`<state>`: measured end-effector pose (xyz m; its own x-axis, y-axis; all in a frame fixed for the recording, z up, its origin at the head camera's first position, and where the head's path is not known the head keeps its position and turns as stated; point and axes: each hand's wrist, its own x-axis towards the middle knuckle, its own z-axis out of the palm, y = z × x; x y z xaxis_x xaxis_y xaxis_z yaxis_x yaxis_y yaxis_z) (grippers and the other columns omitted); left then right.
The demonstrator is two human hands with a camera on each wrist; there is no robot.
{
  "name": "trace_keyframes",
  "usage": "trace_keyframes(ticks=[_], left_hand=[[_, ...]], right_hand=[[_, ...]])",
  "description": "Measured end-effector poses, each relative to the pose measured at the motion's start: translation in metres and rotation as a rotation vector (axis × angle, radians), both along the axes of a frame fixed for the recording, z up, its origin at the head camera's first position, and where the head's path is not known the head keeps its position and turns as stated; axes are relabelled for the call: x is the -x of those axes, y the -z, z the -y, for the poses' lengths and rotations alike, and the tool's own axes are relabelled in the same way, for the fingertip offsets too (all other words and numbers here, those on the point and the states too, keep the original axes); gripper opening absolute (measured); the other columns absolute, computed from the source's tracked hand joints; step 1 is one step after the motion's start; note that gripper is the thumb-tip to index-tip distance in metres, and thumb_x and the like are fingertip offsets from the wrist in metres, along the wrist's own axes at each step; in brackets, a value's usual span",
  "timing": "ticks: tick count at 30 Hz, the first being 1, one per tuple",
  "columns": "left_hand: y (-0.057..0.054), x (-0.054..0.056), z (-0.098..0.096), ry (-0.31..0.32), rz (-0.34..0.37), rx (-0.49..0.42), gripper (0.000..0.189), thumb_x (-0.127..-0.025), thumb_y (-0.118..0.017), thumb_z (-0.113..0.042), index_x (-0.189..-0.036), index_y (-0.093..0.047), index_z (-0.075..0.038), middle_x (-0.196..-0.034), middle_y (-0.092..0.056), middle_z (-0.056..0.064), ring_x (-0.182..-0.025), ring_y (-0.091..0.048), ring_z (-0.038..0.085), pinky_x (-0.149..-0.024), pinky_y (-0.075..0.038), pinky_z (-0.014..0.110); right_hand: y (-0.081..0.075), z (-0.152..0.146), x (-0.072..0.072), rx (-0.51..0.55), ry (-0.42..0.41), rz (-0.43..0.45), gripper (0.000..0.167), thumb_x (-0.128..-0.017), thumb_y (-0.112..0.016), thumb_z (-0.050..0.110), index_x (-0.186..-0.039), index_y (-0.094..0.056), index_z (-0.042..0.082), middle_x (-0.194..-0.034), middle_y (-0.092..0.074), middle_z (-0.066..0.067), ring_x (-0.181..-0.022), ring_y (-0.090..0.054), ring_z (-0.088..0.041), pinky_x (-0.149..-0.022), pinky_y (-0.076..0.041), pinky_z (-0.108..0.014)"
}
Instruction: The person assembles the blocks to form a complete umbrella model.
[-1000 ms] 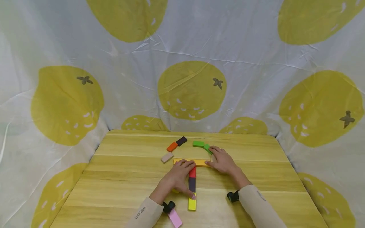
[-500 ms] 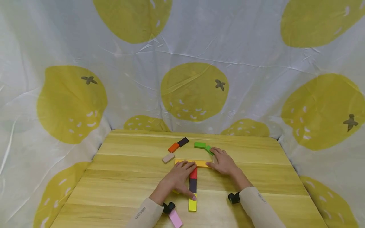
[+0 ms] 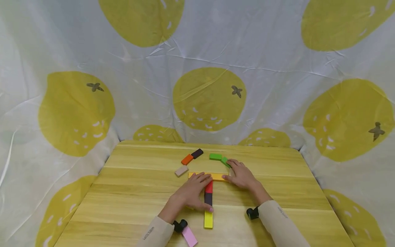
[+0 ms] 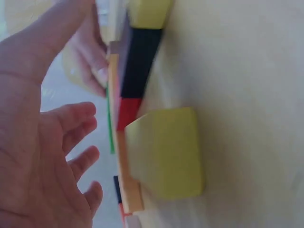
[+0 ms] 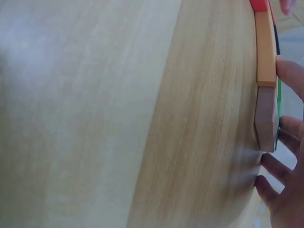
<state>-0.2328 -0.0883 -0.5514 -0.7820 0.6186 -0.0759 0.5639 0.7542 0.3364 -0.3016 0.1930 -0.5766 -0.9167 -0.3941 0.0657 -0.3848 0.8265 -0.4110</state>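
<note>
An orange bar point(image 3: 219, 177) lies crosswise on the table; red point(image 3: 209, 187), black point(image 3: 208, 199) and yellow point(image 3: 208, 220) wooden blocks run from it toward me in a column. My left hand point(image 3: 189, 192) is spread above this join, thumb over the column. The left wrist view shows its fingers apart from the blocks, and a second yellow block point(image 4: 166, 154) lying beneath. With fingers spread, my right hand point(image 3: 242, 175) lies at the bar's right end. Its thumb touches the bar, and its fingertips are by a plain wooden block point(image 5: 266, 116) and a small green block point(image 3: 224, 161).
Another green block point(image 3: 215, 156) lies at the back. To its left, a black block point(image 3: 197, 153), an orange-red block point(image 3: 187, 159) and a beige block point(image 3: 181, 171) form a slanted line. A pink block point(image 3: 189, 236) lies near me. A lemon-print cloth point(image 3: 210, 99) hangs behind the table.
My left thumb and wrist have shifted slightly, the thumb moving from the yellow block toward the black one. My right hand keeps its place, and the blocks stay put.
</note>
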Motion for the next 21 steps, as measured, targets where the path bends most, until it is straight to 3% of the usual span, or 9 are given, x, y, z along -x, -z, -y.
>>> trace_keyframes(ticks=[7, 12, 16, 21], left_hand=[[-0.010, 0.011, 0.027, -0.072, -0.021, -0.162, 0.105, -0.079, -0.071, -0.077, -0.160, -0.039, -0.020, -0.168, -0.031, -0.001, -0.156, -0.028, 0.029, -0.123, -0.033, 0.054], [-0.007, 0.031, 0.058, -0.158, -0.050, -0.258, 0.072, -0.098, -0.065, -0.053, -0.156, -0.046, -0.013, -0.162, -0.041, 0.010, -0.150, -0.038, 0.035, -0.120, -0.038, 0.055], [-0.004, 0.044, 0.081, -0.246, -0.073, -0.287, 0.049, -0.107, -0.056, -0.034, -0.148, -0.055, -0.007, -0.155, -0.049, 0.015, -0.143, -0.045, 0.037, -0.118, -0.040, 0.054], [-0.002, 0.054, 0.098, -0.287, -0.109, -0.276, 0.038, -0.106, -0.058, -0.021, -0.141, -0.062, -0.006, -0.144, -0.057, 0.016, -0.134, -0.052, 0.039, -0.113, -0.044, 0.057]], right_hand=[[0.001, 0.000, 0.001, -0.004, 0.000, 0.009, 0.079, -0.096, -0.064, 0.055, -0.155, -0.044, 0.007, -0.161, -0.041, -0.013, -0.140, -0.046, -0.044, -0.111, -0.043, -0.063], [0.005, -0.001, 0.002, 0.000, -0.007, 0.000, 0.079, -0.096, -0.062, 0.057, -0.156, -0.043, 0.008, -0.161, -0.040, -0.013, -0.140, -0.046, -0.046, -0.110, -0.043, -0.064], [0.002, 0.000, 0.000, -0.006, 0.003, 0.021, 0.079, -0.096, -0.062, 0.056, -0.157, -0.042, 0.009, -0.162, -0.039, -0.011, -0.141, -0.045, -0.044, -0.110, -0.044, -0.063], [-0.002, 0.001, 0.000, -0.016, 0.005, 0.028, 0.079, -0.097, -0.062, 0.056, -0.157, -0.042, 0.009, -0.163, -0.039, -0.012, -0.142, -0.044, -0.045, -0.110, -0.044, -0.063]])
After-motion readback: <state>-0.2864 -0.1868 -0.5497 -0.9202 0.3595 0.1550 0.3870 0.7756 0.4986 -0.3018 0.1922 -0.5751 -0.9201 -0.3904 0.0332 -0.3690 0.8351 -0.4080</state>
